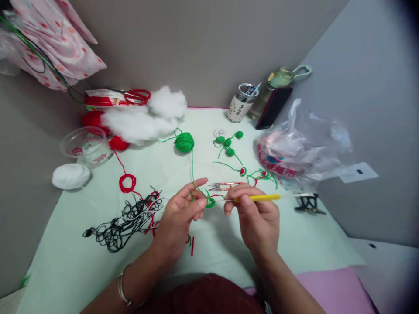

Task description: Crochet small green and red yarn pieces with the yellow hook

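Observation:
My left hand (185, 205) pinches a small green crochet piece (210, 202) between thumb and fingers, with green yarn running over the raised index finger. That strand leads back to a green yarn ball (184, 142) on the table. In my right hand (255, 213) is a crochet hook with a yellow handle (266, 197); its metal shaft points left and reaches the green piece. Whether the tip sits inside a stitch is too small to tell. Just behind the hands lie orange-handled thread snips (224, 186), partly covered by my right fingers.
Tangled black cord (114, 231) and a red yarn loop (127, 183) lie left. White stuffing (140, 124), a clear plastic tub (87, 146) and a white yarn ball (71, 176) stand beyond. Small green balls (228, 142), a pen can (241, 103) and a plastic bag (304, 144) are right.

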`<action>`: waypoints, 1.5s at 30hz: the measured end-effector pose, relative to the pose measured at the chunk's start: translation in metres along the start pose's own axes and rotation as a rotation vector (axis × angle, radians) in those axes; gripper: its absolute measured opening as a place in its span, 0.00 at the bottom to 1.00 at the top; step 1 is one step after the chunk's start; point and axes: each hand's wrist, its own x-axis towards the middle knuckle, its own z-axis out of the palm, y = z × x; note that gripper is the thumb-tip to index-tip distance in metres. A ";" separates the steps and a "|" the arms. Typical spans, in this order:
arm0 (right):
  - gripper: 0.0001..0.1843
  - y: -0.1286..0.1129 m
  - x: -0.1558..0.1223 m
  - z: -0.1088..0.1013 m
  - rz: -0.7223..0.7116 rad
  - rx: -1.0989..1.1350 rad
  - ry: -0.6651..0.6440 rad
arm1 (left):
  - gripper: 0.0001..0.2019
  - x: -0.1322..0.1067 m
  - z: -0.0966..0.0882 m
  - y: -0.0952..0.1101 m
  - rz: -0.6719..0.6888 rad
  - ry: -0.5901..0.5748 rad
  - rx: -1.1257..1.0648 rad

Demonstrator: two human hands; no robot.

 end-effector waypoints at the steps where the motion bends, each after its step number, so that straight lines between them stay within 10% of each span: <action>1: 0.11 0.000 0.002 0.001 0.035 0.036 -0.007 | 0.22 -0.001 0.000 -0.002 0.022 0.003 0.034; 14: 0.19 0.008 -0.009 0.007 -0.364 -0.534 -0.098 | 0.23 -0.001 0.002 -0.008 -0.088 -0.046 -0.094; 23: 0.09 0.000 0.009 -0.005 -0.057 -0.105 -0.046 | 0.16 0.000 -0.001 0.004 -0.114 -0.090 -0.098; 45: 0.11 0.005 -0.005 0.009 -0.194 -0.155 -0.019 | 0.29 -0.004 0.002 -0.003 -0.048 -0.058 -0.018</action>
